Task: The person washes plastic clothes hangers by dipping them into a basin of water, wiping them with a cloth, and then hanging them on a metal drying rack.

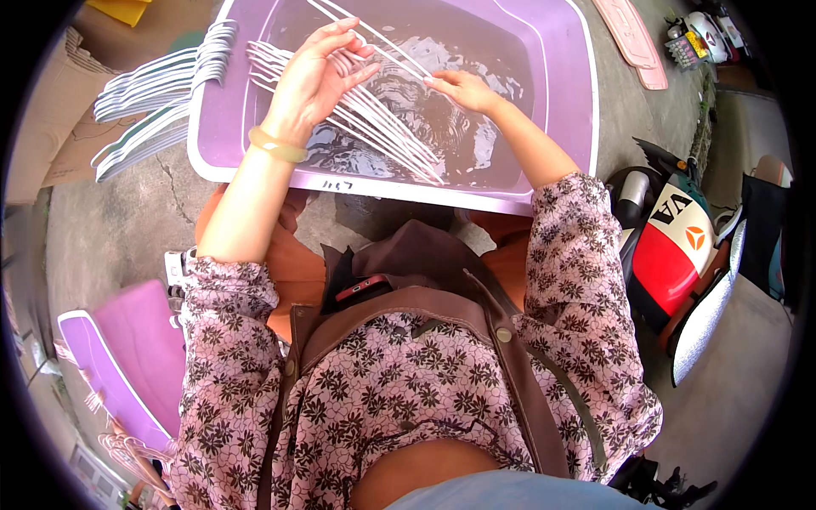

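A purple tub (pixel 563 102) of murky water spans the top of the head view. My left hand (pixel 319 76) is above the water, palm up, fingers loosely curled at the hook end of a raised white hanger (pixel 395 53). My right hand (pixel 459 89) pinches the far end of that hanger, on its right. Beneath my left hand, several white hangers (pixel 391 136) lie slanting in the tub, partly in the water. More hangers (pixel 149 93) hang in a bunch over the tub's left rim, outside it.
A purple lid or container (pixel 127 357) is at lower left, cardboard (pixel 55 119) at upper left. A red and cream scooter (pixel 671 263) stands close on the right. A pink board (pixel 629 42) and small cluttered items (pixel 705 38) are at upper right.
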### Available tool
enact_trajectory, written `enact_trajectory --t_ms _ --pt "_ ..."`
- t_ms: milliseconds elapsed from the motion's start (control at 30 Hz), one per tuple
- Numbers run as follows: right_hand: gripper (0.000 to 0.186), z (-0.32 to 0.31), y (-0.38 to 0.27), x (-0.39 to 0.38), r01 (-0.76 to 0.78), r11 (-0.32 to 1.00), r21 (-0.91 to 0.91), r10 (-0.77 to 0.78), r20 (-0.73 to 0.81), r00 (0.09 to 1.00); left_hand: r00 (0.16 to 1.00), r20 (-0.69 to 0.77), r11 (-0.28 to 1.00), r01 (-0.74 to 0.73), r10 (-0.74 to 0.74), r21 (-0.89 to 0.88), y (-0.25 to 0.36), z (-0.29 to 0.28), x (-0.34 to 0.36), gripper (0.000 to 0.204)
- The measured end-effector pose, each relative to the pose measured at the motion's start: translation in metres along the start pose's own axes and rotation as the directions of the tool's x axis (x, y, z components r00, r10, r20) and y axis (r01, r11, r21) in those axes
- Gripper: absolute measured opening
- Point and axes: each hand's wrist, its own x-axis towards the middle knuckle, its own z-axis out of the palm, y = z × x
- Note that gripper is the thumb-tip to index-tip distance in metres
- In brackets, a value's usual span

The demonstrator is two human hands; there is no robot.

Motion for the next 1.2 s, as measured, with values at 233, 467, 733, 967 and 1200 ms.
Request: enact_trajectory --t_ms 233,467,733,967,1200 --pt "0.05 0.063 0.086 0.071 -0.084 0.783 -0.616 0.065 -0.053 0.996 0.98 -0.189 0.995 0.072 -0.057 0.074 0.023 0.003 -0.052 0.022" --pt "0.033 0.117 0.085 0.085 -0.06 0.804 -0.591 0.302 0.318 0.899 0.941 -0.308 0.989 0.148 -0.142 -0.004 0.049 0.032 -0.101 0.019" --pt "0.029 0.156 0.065 0.041 -0.088 0.816 -0.571 0.335 0.345 0.877 0.936 -0.309 0.985 0.173 -0.168 -0.012 0.053 0.046 -0.113 0.019" --pt "0.027 0.097 0.034 -0.012 -0.16 0.822 -0.546 0.394 0.342 0.853 0.936 -0.306 0.984 0.173 -0.175 -0.035 0.045 0.034 -0.11 0.018" --pt "0.013 0.018 0.076 -0.004 0.367 0.797 -0.48 -0.244 0.3 0.922 0.956 -0.243 0.985 0.17 -0.167 -0.01 0.036 0.022 -0.089 0.019"
